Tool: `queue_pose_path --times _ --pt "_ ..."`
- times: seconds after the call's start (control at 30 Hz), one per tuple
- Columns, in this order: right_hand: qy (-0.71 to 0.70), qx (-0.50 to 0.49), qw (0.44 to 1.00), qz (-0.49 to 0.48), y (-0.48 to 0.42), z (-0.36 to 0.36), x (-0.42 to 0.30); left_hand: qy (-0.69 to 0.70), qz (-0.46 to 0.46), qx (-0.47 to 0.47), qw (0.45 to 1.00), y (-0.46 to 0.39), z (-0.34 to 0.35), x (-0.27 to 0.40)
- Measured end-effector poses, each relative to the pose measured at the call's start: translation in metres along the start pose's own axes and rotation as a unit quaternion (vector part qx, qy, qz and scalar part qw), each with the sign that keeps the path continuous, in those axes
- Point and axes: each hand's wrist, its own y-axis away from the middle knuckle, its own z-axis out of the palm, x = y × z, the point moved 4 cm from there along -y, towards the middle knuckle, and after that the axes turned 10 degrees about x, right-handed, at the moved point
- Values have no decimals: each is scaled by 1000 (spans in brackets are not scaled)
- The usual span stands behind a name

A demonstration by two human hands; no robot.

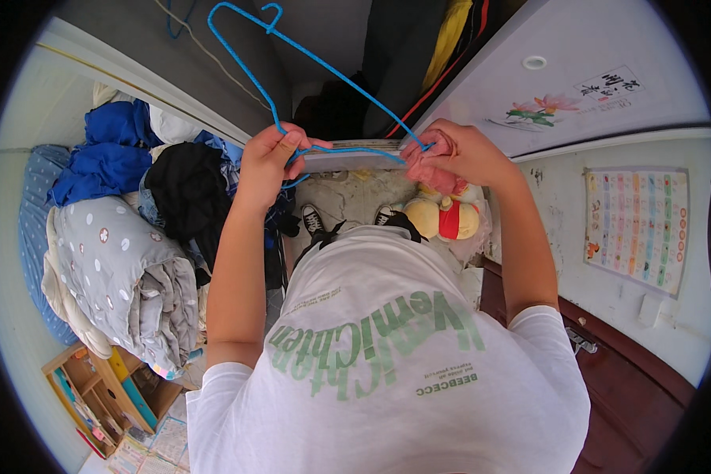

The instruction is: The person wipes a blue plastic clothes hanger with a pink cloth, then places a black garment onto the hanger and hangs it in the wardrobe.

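Note:
A blue clothes hanger [326, 58] is held out in front of me, its hook pointing away. My left hand [275, 155] grips it near one lower corner, thumb pressed on the blue rod. At the opposite corner my right hand [465, 153] holds a crumpled pink cloth [435, 169] against the hanger. Part of this cloth is hidden by my fingers, so I cannot tell what kind of cloth it is.
Ahead stands an open wardrobe [326, 50] with dark clothes inside and a white door [545, 77] on the right. Bedding and clothes, including a grey dotted quilt [106, 255], are piled at left. A yellow and red plush toy [447, 219] lies near my shoes [313, 219].

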Motion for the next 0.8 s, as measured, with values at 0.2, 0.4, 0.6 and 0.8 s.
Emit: queue_pose_path --times 0.2,0.4,0.6,0.8 --pt "-339 206 918 1 2 5 20 113 12 67 991 10 3 -16" --pt "-666 312 677 28 -13 43 -7 185 -5 73 980 24 46 -58" --pt "-696 191 687 87 -19 97 -27 211 -26 1 977 19 66 -90" --pt "-587 158 792 47 -13 45 -10 257 -43 -202 944 30 19 -14"
